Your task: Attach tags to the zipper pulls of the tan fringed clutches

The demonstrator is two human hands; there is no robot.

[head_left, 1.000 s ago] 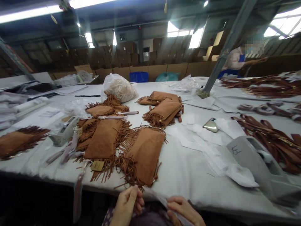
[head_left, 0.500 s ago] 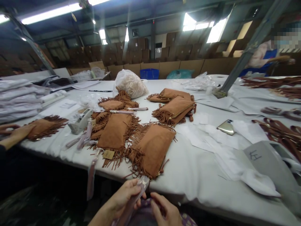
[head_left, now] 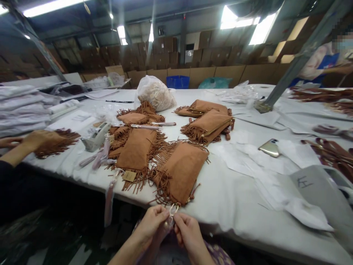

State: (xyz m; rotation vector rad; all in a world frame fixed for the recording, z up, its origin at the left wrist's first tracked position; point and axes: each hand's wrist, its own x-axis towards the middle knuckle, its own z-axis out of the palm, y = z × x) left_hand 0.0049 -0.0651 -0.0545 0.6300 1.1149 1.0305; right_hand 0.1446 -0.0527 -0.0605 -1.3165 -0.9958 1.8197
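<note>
A small metal clasp (head_left: 173, 209) sits at the near edge of the worktop (head_left: 234, 206), just below the near corner of the closest fringed pouch (head_left: 182, 171). Its oval loop stands roughly upright and points at that corner. The grip is a two-handed pinch. The left hand (head_left: 153, 222) and right hand (head_left: 185, 230) each press thumb and fingertips together on the clasp from their own side, equally near it. A pale strap (head_left: 164, 226) runs from it down between them.

The pouch lies straight ahead of the hands, its long axis slanting away to the right.

I can count at least seven more such pouches: a cluster just left of it, a pile beyond on the right, and one far left under a co-worker's hand (head_left: 33, 139). One phone (head_left: 268, 148) lies to its right, one tape dispenser (head_left: 96, 135) to its left, and one full plastic bag (head_left: 156, 94) well beyond.
</note>
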